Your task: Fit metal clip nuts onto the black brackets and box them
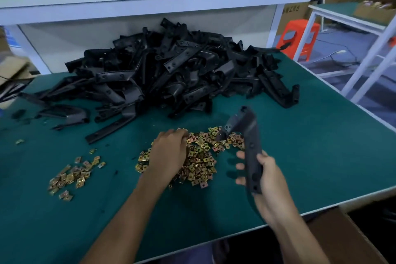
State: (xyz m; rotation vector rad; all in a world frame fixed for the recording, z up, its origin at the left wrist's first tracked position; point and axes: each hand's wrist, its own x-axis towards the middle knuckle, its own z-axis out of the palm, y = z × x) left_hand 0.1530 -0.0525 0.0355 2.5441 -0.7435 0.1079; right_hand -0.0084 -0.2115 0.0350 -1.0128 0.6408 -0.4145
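A heap of gold-coloured metal clip nuts [201,156] lies on the green table [300,146] in front of me. My left hand [169,152] lies palm down on the heap, its fingertips buried among the nuts; whether it pinches one is hidden. My right hand [267,180] grips a long black bracket [248,135] by its near end, the far end raised over the right side of the heap. A big pile of black brackets [171,70] fills the back of the table.
A smaller scatter of clip nuts [72,176] lies at the left. A cardboard box [347,240] stands below the table's right front edge. A shelf [150,0] with a carton overhangs the back. An orange stool [297,36] stands beyond the right edge.
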